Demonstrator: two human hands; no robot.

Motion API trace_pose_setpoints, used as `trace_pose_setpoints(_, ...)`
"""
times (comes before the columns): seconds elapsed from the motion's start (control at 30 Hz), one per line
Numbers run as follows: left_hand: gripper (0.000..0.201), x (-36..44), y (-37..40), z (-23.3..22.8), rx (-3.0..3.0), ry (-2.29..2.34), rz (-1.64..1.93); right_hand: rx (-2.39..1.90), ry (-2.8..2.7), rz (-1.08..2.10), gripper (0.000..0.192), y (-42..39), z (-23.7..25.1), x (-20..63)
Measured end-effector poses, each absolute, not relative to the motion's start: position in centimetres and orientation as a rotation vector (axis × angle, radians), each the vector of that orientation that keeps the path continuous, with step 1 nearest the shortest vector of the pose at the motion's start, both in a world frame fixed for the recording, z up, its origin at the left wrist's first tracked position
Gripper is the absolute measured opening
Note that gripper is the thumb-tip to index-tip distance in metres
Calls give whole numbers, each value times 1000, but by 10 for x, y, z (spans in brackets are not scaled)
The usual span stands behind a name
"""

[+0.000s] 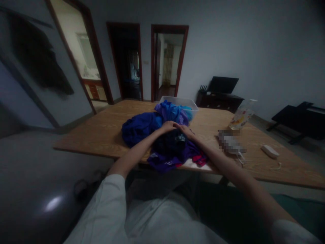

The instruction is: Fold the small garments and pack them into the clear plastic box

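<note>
My left hand (168,126) and my right hand (185,130) meet at the fingertips over a heap of clothes. Both look open, their fingers stretched toward each other at the far edge of a dark garment (167,144); dim light blurs the finger detail. Beneath the dark piece spreads a purple garment (162,162) with pink parts, hanging slightly over the table's near edge. To the left lies a bunched blue garment (138,127). Just beyond my hands, a clear plastic bin (195,105) holds blue and violet clothes (171,110), some bulging over its near side.
The wooden table (93,132) also carries a large clear bottle (242,115), a pixelated item (231,142) and a small white object (269,151) with a cord on the right. Beyond stand a dark cabinet (218,101) with a screen (223,84) and several doorways.
</note>
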State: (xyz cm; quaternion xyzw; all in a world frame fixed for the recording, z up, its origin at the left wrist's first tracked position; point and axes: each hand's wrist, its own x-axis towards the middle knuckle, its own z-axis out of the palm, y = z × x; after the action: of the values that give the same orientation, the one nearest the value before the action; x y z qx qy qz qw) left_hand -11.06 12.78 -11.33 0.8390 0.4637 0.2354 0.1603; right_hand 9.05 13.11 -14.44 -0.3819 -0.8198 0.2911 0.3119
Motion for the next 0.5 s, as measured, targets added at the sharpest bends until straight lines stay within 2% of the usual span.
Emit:
trace_pose_setpoints(0.23,30,-111,127,-128,2257,1287,880,-1062,-2252,427,70,118,-137,93)
trace_pose_setpoints(0.37,34,-111,134,-123,2026,1145,1072,-1009,-2220,449,59,118,-136,97)
trace_pose_setpoints(0.5,42,-114,140,-116,1775,1040,1193,-991,-2127,569,58,125,-136,99)
